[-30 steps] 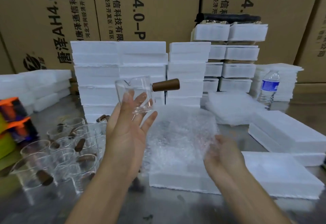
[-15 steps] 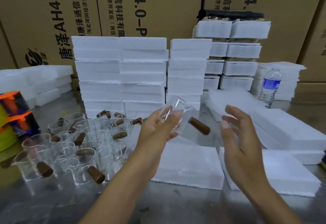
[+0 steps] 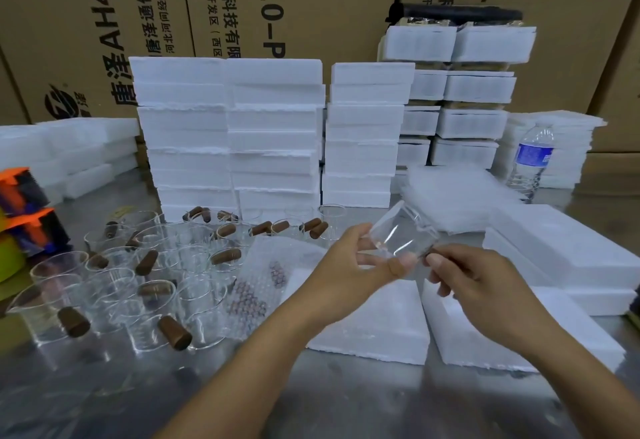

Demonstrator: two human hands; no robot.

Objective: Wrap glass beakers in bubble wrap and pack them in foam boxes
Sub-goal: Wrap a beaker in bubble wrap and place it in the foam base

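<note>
Both hands are on one beaker (image 3: 401, 234), held tilted in the air above two foam boxes (image 3: 374, 328) near the middle of the desk (image 3: 311, 400). The left hand (image 3: 349, 262) has its grip curled round the glass, and the right hand (image 3: 474, 276) has its grip pinched on the beaker's near right edge. Left of the boxes lies a bubble wrap sheet (image 3: 270, 265), and further left stands a crowd of spare beakers (image 3: 138, 283). Foam stacks (image 3: 228, 127) are far behind, with a bottle (image 3: 531, 158) far right.

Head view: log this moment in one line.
left hand grips clear glass beaker | right hand pinches beaker | beaker bare, tilted over white foam boxes | clear bubble wrap sheet lies unused
</note>
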